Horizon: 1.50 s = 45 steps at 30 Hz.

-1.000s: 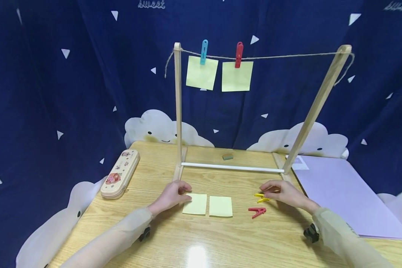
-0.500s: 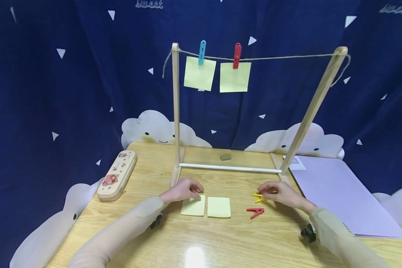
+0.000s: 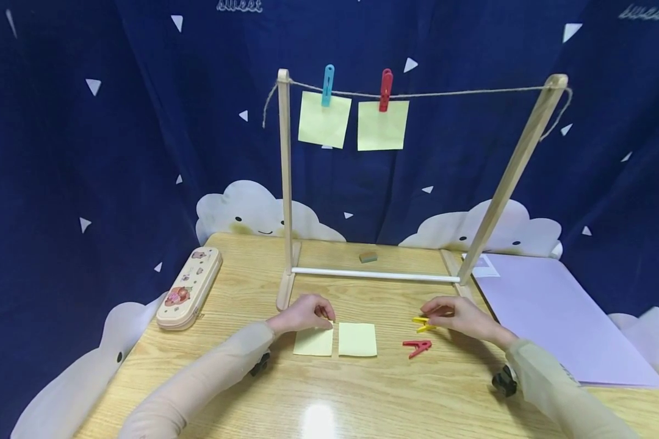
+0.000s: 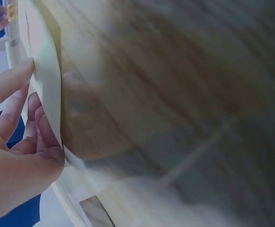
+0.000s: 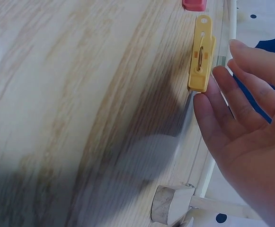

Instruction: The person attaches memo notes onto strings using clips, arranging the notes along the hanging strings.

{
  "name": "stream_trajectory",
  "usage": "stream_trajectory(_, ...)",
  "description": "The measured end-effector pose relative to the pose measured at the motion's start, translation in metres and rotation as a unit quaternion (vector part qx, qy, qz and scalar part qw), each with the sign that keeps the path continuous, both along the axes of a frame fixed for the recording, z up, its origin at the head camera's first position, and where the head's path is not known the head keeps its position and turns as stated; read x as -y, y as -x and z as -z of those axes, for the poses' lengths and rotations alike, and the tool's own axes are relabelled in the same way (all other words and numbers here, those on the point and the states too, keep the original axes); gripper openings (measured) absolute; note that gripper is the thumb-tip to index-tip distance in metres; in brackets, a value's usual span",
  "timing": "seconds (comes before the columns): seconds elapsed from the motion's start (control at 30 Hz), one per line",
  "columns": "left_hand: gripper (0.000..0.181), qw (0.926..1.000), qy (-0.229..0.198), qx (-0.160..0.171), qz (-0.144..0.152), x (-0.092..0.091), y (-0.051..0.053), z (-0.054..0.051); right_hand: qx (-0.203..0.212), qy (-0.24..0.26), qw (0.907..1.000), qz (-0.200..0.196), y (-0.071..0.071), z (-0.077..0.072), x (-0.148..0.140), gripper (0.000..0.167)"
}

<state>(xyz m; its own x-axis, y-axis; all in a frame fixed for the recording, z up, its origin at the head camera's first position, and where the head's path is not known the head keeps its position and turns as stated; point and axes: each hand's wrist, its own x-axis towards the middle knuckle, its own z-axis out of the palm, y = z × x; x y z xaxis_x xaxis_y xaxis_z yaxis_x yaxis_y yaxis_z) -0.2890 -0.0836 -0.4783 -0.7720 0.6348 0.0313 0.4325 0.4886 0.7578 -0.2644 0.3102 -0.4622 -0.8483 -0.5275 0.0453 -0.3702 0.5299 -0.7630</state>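
Observation:
Two square pale-yellow sticky notes lie side by side on the table. My left hand (image 3: 307, 313) reaches over the top of the left sticky note (image 3: 313, 342), thumb and fingers bent loosely. In the left wrist view a fingertip touches this note (image 4: 48, 71), whose edge looks curved; no clear pinch shows. The right sticky note (image 3: 357, 339) lies untouched beside it. Beside a yellow clothespin (image 3: 423, 324) on the table hovers my right hand (image 3: 461, 316). The right wrist view shows its fingers relaxed, close to the yellow clothespin (image 5: 201, 56) but not wrapped round it. A red clothespin (image 3: 417, 348) lies nearer me.
Behind the hands stands a wooden frame (image 3: 287, 177) with a string (image 3: 461, 92). A blue clip (image 3: 327, 85) and a red clip (image 3: 385, 89) hold hanging notes. A pencil case (image 3: 189, 289) lies left, a purple folder (image 3: 560, 317) right, a small block (image 3: 368, 257) behind.
My left hand has slid right along the left sticky note, from its left edge to its upper right corner. The right hand stays by the yellow clothespin. The head view has shifted slightly.

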Motion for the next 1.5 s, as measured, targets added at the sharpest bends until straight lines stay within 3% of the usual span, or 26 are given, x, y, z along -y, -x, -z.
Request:
stream_trajectory(0.33, 0.005, 0.9988, -0.033, -0.001, -0.035, 0.012, -0.001, 0.003, 0.001, -0.010, 0.9999, -0.006, 0.000, -0.002, 0.004, 0.031)
stream_trajectory(0.57, 0.006, 0.9941, -0.048, -0.032, -0.092, 0.025, -0.002, 0.002, -0.010, -0.022, 0.9996, -0.014, 0.002, 0.003, 0.004, 0.034)
stream_trajectory(0.83, 0.006, 0.9885, -0.050, -0.035, -0.139, 0.038, -0.003, 0.001, -0.044, -0.054, 0.9973, -0.022, 0.006, 0.006, 0.009, 0.036)
stream_trajectory(0.97, 0.009, 0.9857, -0.047, -0.026, -0.160, 0.041, -0.005, 0.001, -0.054, -0.076, 0.9953, -0.024, 0.007, 0.007, 0.012, 0.037)
stream_trajectory(1.17, 0.009, 0.9853, -0.052, -0.006, -0.163, 0.043, -0.007, 0.000, -0.084, -0.099, 0.9911, -0.029, 0.007, 0.007, 0.017, 0.033)
stream_trajectory(1.5, 0.007, 0.9803, -0.050, 0.031, -0.189, 0.049, -0.009, -0.012, -0.116, -0.073, 0.9898, -0.038, 0.005, 0.000, 0.018, 0.030)
